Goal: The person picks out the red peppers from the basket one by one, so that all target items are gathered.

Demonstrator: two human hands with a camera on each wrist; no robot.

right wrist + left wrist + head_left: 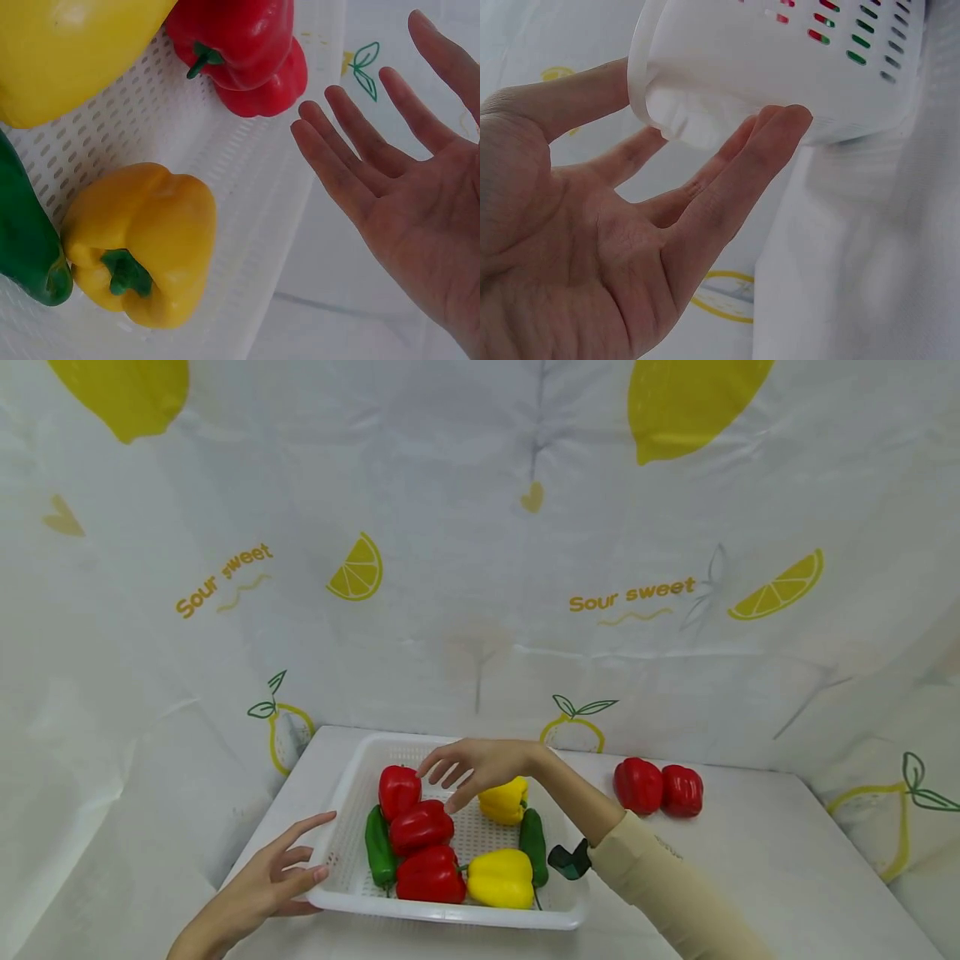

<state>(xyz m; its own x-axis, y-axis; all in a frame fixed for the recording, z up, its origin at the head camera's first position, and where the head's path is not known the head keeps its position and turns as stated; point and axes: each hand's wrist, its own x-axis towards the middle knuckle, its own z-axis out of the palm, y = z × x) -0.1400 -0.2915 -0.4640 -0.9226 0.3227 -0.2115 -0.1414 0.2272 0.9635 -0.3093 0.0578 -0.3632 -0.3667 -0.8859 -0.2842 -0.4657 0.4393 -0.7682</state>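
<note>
Seven glossy peppers (431,874) in perforated plastic basket (341,852).

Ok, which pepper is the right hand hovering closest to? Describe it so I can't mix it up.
Start at the white perforated basket on the table. Go to its far left corner, under the right hand. There sits a red bell pepper, the farthest back of the three red ones in the basket.

Left hand (592,247) open, palm up, fingers (772,135) straight, tips touching underside of white perforated basket (780,67) at corner. Thumb (562,101) lies along basket rim. Red, green colour shows through basket slots. White cloth behind.
</note>
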